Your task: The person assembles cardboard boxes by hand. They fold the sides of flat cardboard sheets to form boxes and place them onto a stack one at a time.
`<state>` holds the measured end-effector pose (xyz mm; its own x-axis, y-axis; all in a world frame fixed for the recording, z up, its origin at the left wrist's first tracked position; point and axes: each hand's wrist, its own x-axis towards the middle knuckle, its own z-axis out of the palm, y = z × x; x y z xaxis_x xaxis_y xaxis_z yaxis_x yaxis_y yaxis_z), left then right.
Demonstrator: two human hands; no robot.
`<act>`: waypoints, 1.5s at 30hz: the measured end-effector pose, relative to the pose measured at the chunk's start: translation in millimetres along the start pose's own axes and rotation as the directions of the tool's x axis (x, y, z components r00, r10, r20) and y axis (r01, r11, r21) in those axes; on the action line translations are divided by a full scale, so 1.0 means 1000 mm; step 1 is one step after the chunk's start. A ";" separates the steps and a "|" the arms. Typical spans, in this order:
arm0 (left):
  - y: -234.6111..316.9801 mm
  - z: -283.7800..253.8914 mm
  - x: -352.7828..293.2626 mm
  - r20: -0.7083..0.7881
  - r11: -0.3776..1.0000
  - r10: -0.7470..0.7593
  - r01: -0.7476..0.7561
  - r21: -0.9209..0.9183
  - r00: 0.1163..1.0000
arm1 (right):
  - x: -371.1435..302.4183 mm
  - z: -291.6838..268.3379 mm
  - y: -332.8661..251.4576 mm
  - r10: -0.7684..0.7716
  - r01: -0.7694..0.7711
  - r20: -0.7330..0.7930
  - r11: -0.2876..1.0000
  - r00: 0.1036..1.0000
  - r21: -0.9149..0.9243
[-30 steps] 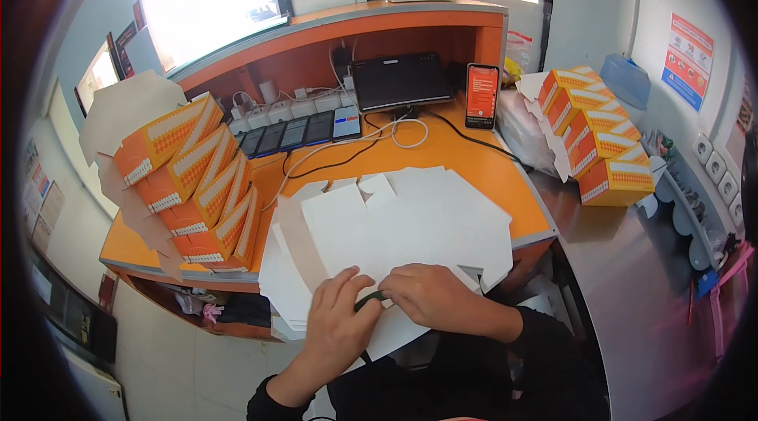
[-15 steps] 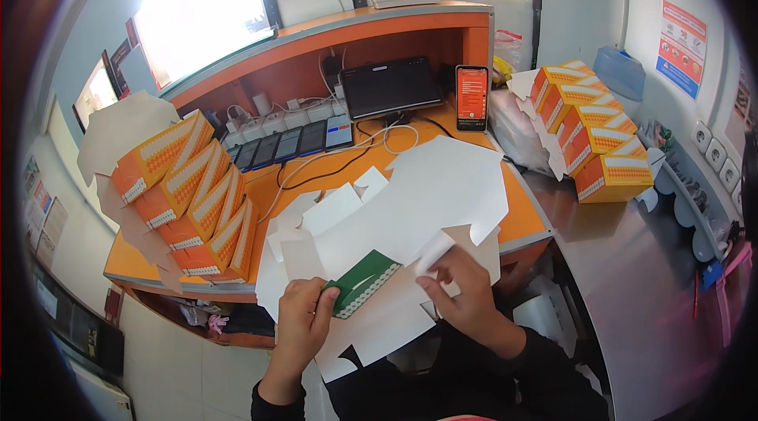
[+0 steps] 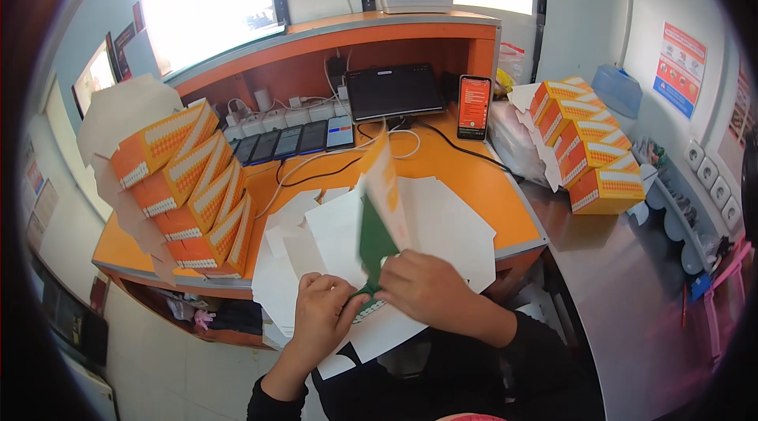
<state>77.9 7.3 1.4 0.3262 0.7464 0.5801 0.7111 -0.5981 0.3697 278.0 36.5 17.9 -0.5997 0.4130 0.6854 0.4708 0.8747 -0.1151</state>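
Note:
A partly folded cardboard carton [image 3: 374, 238] rises between my hands, with a green panel and a blurred yellow-orange panel standing up. My left hand [image 3: 320, 312] grips its lower green corner between thumb and fingers. On the other side of that fold, my right hand [image 3: 426, 287] is closed on the base of the green panel, fingertips close to my left thumb. Flat white cardboard blanks [image 3: 454, 219] lie beneath, spread over the desk's front edge.
Folded orange-and-yellow boxes [image 3: 185, 184] stack up at the left, and more boxes [image 3: 588, 148] stand at the right. Behind are a row of phones [image 3: 292, 140], cables, a dark monitor [image 3: 395, 92] and an upright phone [image 3: 473, 107]. A metal counter [image 3: 608, 287] adjoins the orange desk [image 3: 466, 160].
The carton's large white sheet has swung up from lying flat, showing its printed side. My right hand has moved left and closed on the green part, near my left hand.

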 end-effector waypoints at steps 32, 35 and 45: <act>-0.012 -0.008 -0.024 -0.098 0.669 -0.546 0.363 -0.649 0.832 | 0.027 -0.036 -0.003 0.017 -0.179 0.594 0.960 0.804 0.214; -0.022 -0.015 -0.031 0.180 0.638 -0.490 0.492 -0.593 0.853 | 0.039 -0.015 -0.006 -0.023 -0.070 0.855 0.995 0.518 0.069; 0.010 -0.049 -0.050 -0.065 0.974 0.175 -0.162 0.160 0.982 | 0.031 0.003 -0.013 0.024 -0.082 0.860 0.996 0.510 0.021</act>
<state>38.0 -50.1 11.7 0.4042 0.6099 0.6817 0.7392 -0.6567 0.1492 251.5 38.9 38.7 -0.8509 0.4497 -0.2716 0.5048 0.8429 -0.1860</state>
